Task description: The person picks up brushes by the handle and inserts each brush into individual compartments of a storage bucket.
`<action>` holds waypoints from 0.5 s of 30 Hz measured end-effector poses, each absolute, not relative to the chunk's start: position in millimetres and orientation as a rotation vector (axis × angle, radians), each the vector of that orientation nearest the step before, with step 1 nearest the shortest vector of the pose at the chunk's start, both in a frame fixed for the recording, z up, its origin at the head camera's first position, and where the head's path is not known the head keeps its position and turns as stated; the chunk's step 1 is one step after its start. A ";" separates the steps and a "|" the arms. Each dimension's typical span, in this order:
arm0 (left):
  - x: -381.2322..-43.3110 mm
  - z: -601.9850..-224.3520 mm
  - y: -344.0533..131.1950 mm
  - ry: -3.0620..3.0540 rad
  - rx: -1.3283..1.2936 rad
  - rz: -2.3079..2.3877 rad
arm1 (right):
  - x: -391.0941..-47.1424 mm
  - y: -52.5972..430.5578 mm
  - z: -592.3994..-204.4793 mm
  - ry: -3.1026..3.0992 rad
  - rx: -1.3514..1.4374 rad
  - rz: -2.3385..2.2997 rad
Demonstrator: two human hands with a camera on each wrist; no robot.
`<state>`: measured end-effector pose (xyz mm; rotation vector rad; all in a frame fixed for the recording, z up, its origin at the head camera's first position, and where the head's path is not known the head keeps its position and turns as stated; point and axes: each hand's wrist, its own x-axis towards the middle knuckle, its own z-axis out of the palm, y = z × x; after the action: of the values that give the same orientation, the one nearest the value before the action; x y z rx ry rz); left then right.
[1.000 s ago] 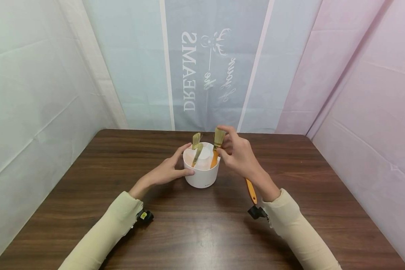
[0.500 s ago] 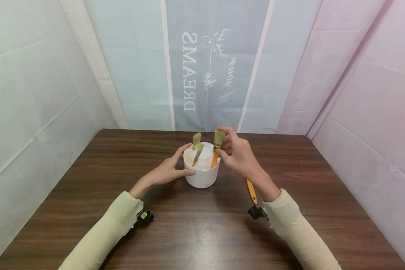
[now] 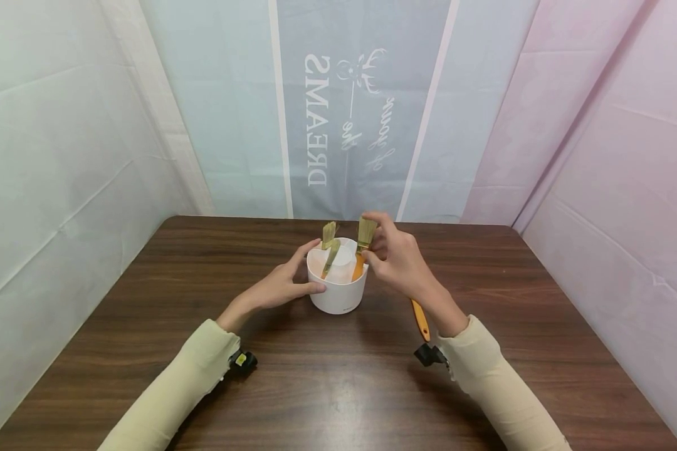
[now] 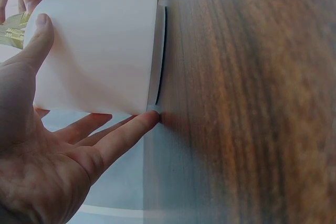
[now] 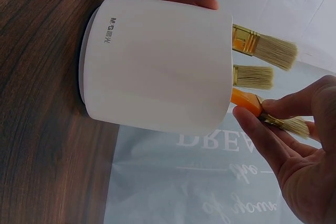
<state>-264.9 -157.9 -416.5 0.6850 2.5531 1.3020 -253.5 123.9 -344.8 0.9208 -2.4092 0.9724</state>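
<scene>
A white pen holder (image 3: 338, 297) stands upright on the table. My left hand (image 3: 279, 285) grips its left side, the thumb near the front rim and the fingers round the side, as the left wrist view shows. With thumb and fingers my right hand (image 3: 403, 260) pinches a paintbrush (image 5: 247, 100) near its metal band. That brush stands in the right part of the holder, bristles up, orange handle mostly hidden inside. Two more paintbrushes, one with its bristles (image 5: 276, 52) leaning out farther and a shorter-looking one (image 5: 254, 77), also stand bristles up in the holder.
Another paintbrush lies on the dark wooden table (image 3: 338, 388), its orange handle (image 3: 420, 321) showing beneath my right wrist. Behind the table's far edge hangs a printed cloth (image 3: 367, 113). Pale cloth walls stand at both sides.
The paintbrush in my right hand has sunk very slightly into the holder. My left hand and the holder stay in place.
</scene>
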 end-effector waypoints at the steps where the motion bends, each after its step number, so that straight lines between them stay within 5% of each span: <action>1: -264.8 -416.4 -157.8 2.555 0.684 1.301 | -253.6 123.8 -344.7 -2.412 0.920 0.973; 15: -265.0 -416.6 -157.3 2.581 0.681 1.281 | -254.1 124.3 -345.3 -2.440 0.911 0.983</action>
<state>-265.0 -157.3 -416.6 0.6809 2.5806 1.2808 -254.1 124.3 -345.3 0.9108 -2.4402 0.9830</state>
